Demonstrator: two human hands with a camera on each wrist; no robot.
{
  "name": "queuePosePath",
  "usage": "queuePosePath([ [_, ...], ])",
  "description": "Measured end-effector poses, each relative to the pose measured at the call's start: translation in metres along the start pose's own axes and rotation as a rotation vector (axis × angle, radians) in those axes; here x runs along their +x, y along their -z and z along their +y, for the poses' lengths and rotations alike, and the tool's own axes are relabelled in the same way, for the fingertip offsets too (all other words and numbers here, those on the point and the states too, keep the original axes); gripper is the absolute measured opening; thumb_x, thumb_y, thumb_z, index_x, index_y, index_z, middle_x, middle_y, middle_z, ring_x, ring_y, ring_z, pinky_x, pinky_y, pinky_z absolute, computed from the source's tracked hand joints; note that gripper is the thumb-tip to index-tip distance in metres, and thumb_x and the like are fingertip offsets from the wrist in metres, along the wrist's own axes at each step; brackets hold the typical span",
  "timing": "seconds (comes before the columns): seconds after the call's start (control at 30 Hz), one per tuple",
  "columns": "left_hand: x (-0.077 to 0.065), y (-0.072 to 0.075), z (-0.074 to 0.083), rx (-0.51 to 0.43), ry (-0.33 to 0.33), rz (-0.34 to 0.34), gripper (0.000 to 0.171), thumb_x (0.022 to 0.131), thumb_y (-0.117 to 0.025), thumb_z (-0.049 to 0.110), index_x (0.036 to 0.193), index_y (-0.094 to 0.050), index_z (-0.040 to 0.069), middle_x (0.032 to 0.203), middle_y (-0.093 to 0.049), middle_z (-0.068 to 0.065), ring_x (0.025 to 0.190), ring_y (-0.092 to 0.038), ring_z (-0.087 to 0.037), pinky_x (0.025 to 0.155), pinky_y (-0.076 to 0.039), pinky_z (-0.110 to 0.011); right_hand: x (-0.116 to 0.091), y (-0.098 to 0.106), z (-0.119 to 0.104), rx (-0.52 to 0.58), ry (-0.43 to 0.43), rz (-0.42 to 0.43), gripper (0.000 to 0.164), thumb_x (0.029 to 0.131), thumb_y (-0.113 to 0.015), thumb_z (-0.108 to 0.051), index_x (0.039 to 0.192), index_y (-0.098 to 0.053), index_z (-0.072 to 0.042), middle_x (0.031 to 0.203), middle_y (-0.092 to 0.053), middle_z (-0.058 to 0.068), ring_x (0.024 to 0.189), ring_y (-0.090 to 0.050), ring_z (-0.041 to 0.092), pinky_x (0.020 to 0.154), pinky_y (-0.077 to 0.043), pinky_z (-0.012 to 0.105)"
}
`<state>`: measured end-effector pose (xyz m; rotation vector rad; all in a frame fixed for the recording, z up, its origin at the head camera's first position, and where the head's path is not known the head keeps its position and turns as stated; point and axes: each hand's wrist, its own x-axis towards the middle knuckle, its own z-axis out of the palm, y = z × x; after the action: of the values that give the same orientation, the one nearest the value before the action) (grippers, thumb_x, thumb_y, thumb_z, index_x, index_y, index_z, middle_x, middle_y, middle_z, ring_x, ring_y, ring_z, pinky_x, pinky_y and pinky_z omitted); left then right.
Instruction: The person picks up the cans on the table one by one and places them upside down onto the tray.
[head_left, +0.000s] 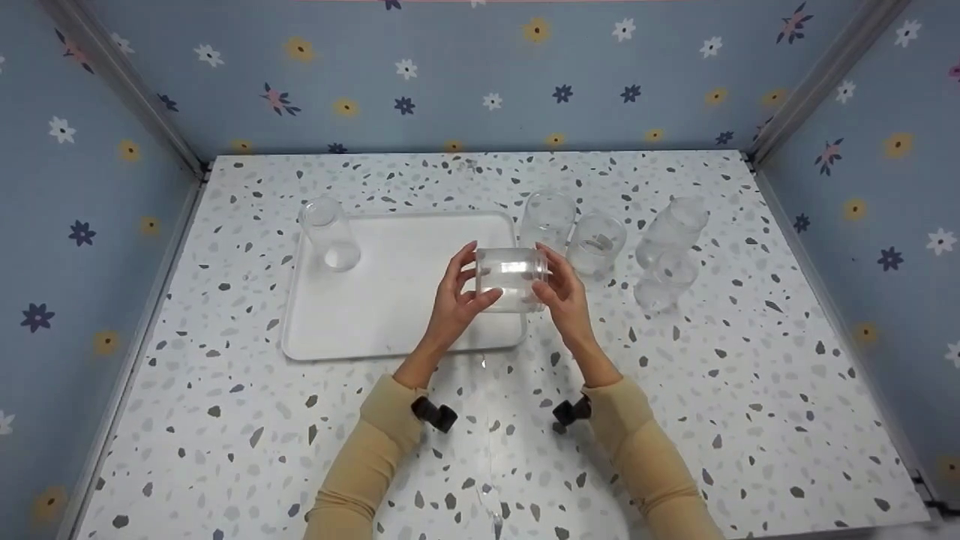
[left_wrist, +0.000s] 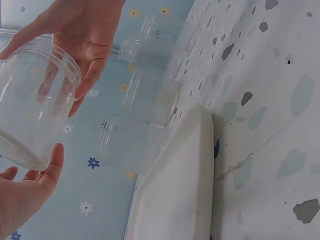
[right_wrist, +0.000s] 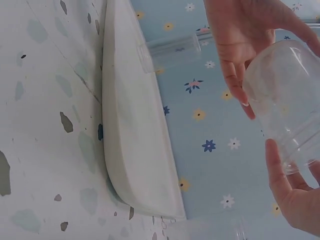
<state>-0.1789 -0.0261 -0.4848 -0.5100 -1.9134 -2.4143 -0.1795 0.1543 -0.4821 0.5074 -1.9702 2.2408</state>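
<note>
A clear jar with a threaded mouth is held on its side over the right edge of a white tray. My left hand grips its base end, thumb on the near side and fingers behind. At the mouth end, my right hand holds the rim between thumb and fingers. The left wrist view shows the jar between the right hand above and the left hand below. In the right wrist view the jar's rounded base faces the left hand.
A tall clear jar stands at the tray's left rear. To the right of the tray are more clear jars: one by its rear corner, one beside that, and two farther right. Flower-patterned walls enclose the speckled table.
</note>
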Motion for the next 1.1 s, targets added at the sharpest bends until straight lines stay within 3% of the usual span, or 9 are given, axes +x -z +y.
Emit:
queuePosePath([
  [0.1, -0.001, 0.000, 0.002, -0.016, -0.005, -0.008, 0.074, 0.077, -0.067, 0.013, 0.137, -0.025, 0.000, 0.129, -0.032, -0.018, 0.113, -0.037, -0.039, 0.077, -0.046, -0.029, 0.000, 0.000, 0.000, 0.006, 0.000, -0.014, 0.076, 0.078, -0.062, -0.045, 0.132, -0.036, 0.002, 0.122, -0.046, 0.016, 0.106, -0.047, 0.037, 0.083, -0.042, 0.044],
  [0.23, -0.003, -0.002, 0.012, -0.016, -0.010, -0.006, 0.068, 0.077, -0.063, 0.003, 0.134, -0.027, -0.005, 0.128, -0.032, -0.022, 0.111, -0.036, -0.044, 0.074, -0.045, -0.027, 0.000, 0.001, 0.001, 0.001, -0.009, -0.030, 0.073, 0.080, -0.061, -0.042, 0.133, -0.035, 0.002, 0.124, -0.045, 0.016, 0.107, -0.048, 0.031, 0.084, -0.043, 0.037],
  [0.4, -0.007, -0.006, 0.025, 0.007, -0.005, 0.018, 0.066, 0.077, -0.062, 0.003, 0.132, -0.029, -0.008, 0.126, -0.033, -0.024, 0.110, -0.036, -0.045, 0.074, -0.045, -0.025, 0.001, 0.002, 0.001, 0.002, -0.045, -0.061, 0.075, 0.080, -0.061, -0.043, 0.134, -0.034, 0.001, 0.125, -0.044, 0.017, 0.106, -0.049, 0.028, 0.082, -0.044, 0.034],
  [0.63, -0.011, -0.004, 0.024, 0.042, -0.009, 0.050, 0.066, 0.075, -0.064, 0.001, 0.132, -0.031, -0.006, 0.125, -0.035, -0.023, 0.109, -0.038, -0.039, 0.078, -0.044, -0.039, 0.001, 0.004, 0.002, -0.023, -0.089, -0.103, 0.078, 0.079, -0.060, -0.046, 0.136, -0.032, -0.001, 0.136, -0.035, 0.016, 0.114, -0.045, 0.028, 0.087, -0.043, 0.037],
  [0.77, -0.013, -0.002, 0.022, 0.069, -0.003, 0.052, 0.067, 0.075, -0.063, 0.001, 0.133, -0.029, -0.007, 0.126, -0.035, -0.022, 0.109, -0.038, -0.038, 0.079, -0.044, -0.039, 0.002, 0.005, 0.002, -0.062, -0.088, -0.120, 0.078, 0.079, -0.059, -0.045, 0.137, -0.030, 0.000, 0.137, -0.034, 0.017, 0.115, -0.044, 0.027, 0.090, -0.040, 0.038],
  [0.87, -0.015, 0.000, 0.022, 0.097, -0.001, 0.052, 0.067, 0.075, -0.063, -0.001, 0.133, -0.029, -0.008, 0.126, -0.034, -0.024, 0.109, -0.039, -0.038, 0.079, -0.044, -0.036, 0.002, 0.007, 0.001, -0.087, -0.083, -0.113, 0.069, 0.084, -0.058, -0.035, 0.135, -0.031, 0.004, 0.132, -0.038, 0.020, 0.115, -0.043, 0.026, 0.092, -0.038, 0.037],
  [0.97, -0.015, 0.002, 0.023, 0.133, 0.005, 0.062, 0.067, 0.075, -0.063, -0.001, 0.133, -0.029, -0.008, 0.126, -0.035, -0.024, 0.107, -0.040, -0.035, 0.079, -0.044, -0.034, 0.001, 0.006, -0.006, -0.095, -0.080, -0.093, 0.051, 0.089, -0.054, -0.013, 0.131, -0.034, 0.008, 0.128, -0.042, 0.022, 0.115, -0.042, 0.028, 0.093, -0.037, 0.035],
  [1.1, -0.014, 0.006, 0.023, 0.187, 0.029, 0.084, 0.068, 0.075, -0.065, 0.002, 0.133, -0.030, -0.006, 0.126, -0.036, -0.022, 0.107, -0.041, -0.031, 0.080, -0.044, -0.037, 0.001, 0.005, -0.017, -0.091, -0.077, -0.060, 0.041, 0.087, -0.048, 0.007, 0.126, -0.038, 0.014, 0.124, -0.043, 0.029, 0.114, -0.041, 0.038, 0.091, -0.039, 0.033],
])
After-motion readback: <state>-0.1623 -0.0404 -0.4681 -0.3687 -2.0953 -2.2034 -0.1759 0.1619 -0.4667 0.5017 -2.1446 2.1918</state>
